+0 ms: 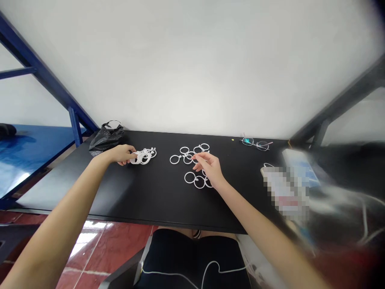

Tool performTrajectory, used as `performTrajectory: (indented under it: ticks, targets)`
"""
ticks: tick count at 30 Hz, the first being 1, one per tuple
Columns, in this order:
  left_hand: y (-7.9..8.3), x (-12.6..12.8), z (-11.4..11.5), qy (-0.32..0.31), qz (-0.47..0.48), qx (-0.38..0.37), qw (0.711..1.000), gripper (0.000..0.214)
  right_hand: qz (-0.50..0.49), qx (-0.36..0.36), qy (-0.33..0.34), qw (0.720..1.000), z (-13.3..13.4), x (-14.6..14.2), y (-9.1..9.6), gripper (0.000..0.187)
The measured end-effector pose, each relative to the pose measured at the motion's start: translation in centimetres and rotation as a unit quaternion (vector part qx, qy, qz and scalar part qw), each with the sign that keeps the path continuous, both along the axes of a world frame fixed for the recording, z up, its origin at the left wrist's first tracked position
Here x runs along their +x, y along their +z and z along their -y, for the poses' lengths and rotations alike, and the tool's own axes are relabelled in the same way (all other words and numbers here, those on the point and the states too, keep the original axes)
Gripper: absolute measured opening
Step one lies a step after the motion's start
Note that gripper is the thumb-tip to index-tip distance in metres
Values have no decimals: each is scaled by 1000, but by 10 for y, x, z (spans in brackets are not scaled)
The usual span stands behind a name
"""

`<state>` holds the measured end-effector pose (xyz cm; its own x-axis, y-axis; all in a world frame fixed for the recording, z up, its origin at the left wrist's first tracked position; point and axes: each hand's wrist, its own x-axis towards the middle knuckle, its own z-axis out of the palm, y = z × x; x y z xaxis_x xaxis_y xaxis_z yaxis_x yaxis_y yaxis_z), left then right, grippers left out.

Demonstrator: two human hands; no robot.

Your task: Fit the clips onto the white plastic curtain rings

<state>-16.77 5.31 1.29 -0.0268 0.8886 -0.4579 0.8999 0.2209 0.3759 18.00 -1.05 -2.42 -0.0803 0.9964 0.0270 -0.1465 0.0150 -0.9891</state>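
My left hand [122, 154] is closed on the near side of a bunch of white curtain rings [146, 157], each with a small eyelet. They overlap in a stack on the black table. Over a looser group of the same rings [175, 159], right of the bunch, is my right hand [209, 165]. Its fingers are curled in towards the thumb, and whether a ring is between the fingertips cannot be made out. Several more rings [199, 182] lie just below that hand, partly hidden by it.
A black plastic bag [107, 138] sits behind my left hand on the black table [144, 196]. Eyeglasses [255, 143] lie at the back right. A blurred-out phone-like item [284, 190] and a pale packet [300, 166] are at the right. A white cable [174, 274] crosses my lap.
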Motion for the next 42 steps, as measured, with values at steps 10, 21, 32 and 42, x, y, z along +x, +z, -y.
performTrajectory:
  ticks: [10, 21, 32, 42]
  targets:
    - [7, -11, 11, -35, -12, -1, 999, 58, 298, 102, 127, 941, 0, 18, 7, 18]
    - [-5, -24, 22, -54, -81, 104, 990, 45, 496, 198, 259, 805, 10, 22, 13, 31]
    - [17, 30, 32, -30, 54, 251, 966, 47, 511, 206, 219, 805, 8, 15, 7, 15]
    - [-43, 123, -9, -231, 69, 236, 941, 26, 493, 201, 155, 832, 2, -3, -8, 14]
